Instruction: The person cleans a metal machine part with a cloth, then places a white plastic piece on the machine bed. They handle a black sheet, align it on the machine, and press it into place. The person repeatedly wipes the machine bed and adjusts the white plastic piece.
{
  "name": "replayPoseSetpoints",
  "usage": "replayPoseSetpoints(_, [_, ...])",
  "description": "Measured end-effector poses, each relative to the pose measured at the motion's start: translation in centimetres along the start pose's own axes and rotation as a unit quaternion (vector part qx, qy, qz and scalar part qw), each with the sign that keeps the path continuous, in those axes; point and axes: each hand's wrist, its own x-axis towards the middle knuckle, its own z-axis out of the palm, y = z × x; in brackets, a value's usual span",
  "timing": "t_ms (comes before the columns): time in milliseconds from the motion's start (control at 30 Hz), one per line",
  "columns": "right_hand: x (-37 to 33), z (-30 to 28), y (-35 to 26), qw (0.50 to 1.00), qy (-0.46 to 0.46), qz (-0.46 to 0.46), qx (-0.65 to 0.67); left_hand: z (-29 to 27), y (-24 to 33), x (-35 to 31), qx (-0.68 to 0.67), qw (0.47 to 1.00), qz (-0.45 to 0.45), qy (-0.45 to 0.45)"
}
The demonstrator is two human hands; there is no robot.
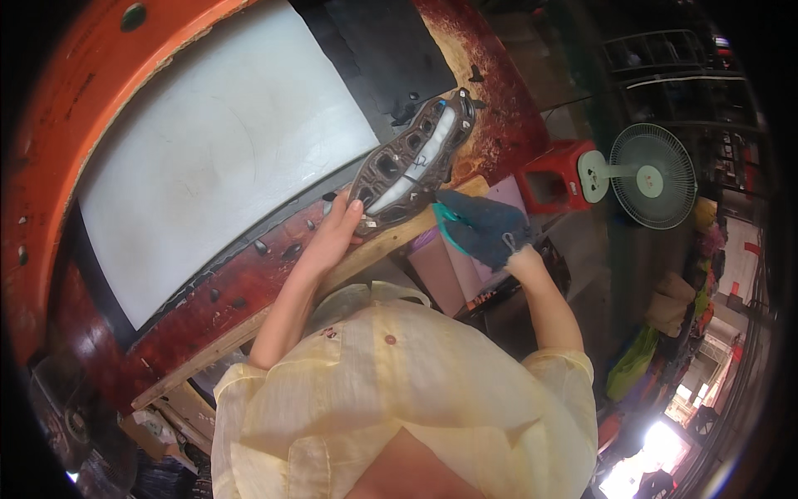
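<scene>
The left hand (pixel 339 223) is bare and holds the lower end of a curved dark brown frame (pixel 401 158) pierced with several openings, its fingers closed on the edge. The frame is at the near side of a worn red worktop (pixel 517 100), slanting up and away from the hand, and a long white strip (pixel 436 141) (with a few dark marks on it) runs along its length.

The right hand (pixel 490 233) is covered in dark blue-grey cloth, with something teal (pixel 449 229) showing along its left side. It sits just beside the frame's lower right edge; I cannot tell how far its fingers are closed, or what exactly the teal item is.

A large white sheet (pixel 224 158) covers much of the worktop to the left, with black sheets (pixel 378 58) at its upper right and small black scraps (pixel 262 247) scattered near its lower edge. A pale wooden strip (pixel 357 260) edges the near side. To the right, a pale-green fan (pixel 648 180) stands by a red stool (pixel 553 176).
</scene>
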Motion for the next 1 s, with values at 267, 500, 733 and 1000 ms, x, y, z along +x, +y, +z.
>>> replayPoseSetpoints(267, [5.7,1.6,-2.4,0.989,0.016,-0.119,-0.084,0.1,-0.1,0.1,-0.017,0.999,-0.045,-0.004])
replayPoseSetpoints(500, [2.4,-2.4,-3.6,0.994,-0.040,-0.053,-0.092,0.7,-1.8,-1.2,-0.262,0.963,-0.048,0.045])
replayPoseSetpoints(733, [1.4,-0.3,-5.8,0.988,-0.045,-0.093,-0.113,1.2,-2.4,-1.0,-0.275,0.956,-0.042,0.093])
replayPoseSetpoints(1000, [4.2,1.3,-6.7,0.976,-0.079,-0.118,-0.163,1.0,-2.8,-0.6,-0.280,0.954,-0.028,0.106])
